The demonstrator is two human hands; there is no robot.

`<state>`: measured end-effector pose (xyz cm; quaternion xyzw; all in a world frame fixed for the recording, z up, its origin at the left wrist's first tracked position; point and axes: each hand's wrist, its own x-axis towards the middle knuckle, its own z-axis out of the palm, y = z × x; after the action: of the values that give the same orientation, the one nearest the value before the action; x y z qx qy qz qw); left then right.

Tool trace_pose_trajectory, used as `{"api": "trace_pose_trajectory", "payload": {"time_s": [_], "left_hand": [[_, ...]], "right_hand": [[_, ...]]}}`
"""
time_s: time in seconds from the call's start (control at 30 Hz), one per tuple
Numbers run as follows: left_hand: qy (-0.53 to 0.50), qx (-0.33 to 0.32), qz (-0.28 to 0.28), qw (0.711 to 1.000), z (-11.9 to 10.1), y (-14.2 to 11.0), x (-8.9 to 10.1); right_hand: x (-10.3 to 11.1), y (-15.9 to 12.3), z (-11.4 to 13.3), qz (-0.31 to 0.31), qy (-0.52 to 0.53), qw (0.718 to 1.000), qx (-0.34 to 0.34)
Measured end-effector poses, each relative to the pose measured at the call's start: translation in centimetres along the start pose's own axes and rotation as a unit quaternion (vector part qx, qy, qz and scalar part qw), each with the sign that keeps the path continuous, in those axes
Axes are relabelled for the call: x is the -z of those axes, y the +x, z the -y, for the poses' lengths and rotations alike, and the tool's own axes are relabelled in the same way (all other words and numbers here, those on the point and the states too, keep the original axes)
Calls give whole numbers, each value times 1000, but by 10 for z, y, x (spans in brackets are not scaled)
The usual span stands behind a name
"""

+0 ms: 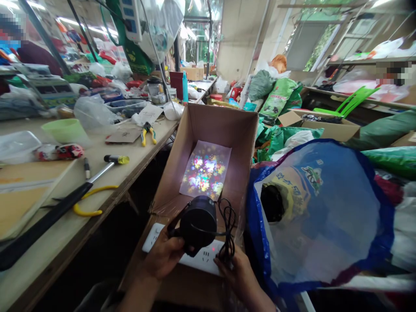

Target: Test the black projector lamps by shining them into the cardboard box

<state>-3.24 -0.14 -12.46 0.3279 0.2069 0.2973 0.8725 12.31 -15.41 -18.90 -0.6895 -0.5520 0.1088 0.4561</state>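
Note:
A black round projector lamp (199,221) is gripped on its left side by my left hand (164,253). Its coiled black cable (228,225) hangs on the right, and my right hand (238,271) has its fingers closed around the lower end of that cable, by the power strip. Behind the lamp a white power strip (152,236) with a small red light lies across the front of an open cardboard box (217,117). Inside the box a sheet of paper (224,158) catches bright coloured light patterns. The cable's plug cannot be made out.
On the workbench (130,169) at left lie a hammer (74,195), yellow-handled pliers (87,210), smaller pliers (148,134) and a green cup (65,130). A large blue-rimmed sack (325,208) stands right of the box. A person (39,56) is at the far left.

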Motion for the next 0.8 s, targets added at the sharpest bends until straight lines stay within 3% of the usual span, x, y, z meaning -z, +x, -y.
{"api": "trace_pose_trajectory", "payload": {"time_s": [0.1, 0.23, 0.3, 0.47, 0.57, 0.7, 0.8], "left_hand": [[77, -21, 14, 997, 4, 0, 0], [238, -67, 6, 969, 13, -3, 1], [209, -65, -2, 976, 18, -6, 3], [2, -12, -31, 999, 30, -9, 20], [-14, 13, -39, 999, 38, -6, 32], [-9, 32, -42, 999, 47, -4, 39], [2, 33, -41, 999, 46, -6, 35]], "right_hand": [[-3, -3, 0, -17, 6, 1000, -5], [-3, -10, 2, -63, 17, 998, -24], [-2, -11, 3, -72, 31, 996, -38], [-1, -6, 5, -40, 53, 998, -14], [-1, -6, 7, -62, 100, 992, -50], [6, -1, 21, -80, 226, 955, -177], [15, 7, 37, -58, 286, 938, -186]]}}
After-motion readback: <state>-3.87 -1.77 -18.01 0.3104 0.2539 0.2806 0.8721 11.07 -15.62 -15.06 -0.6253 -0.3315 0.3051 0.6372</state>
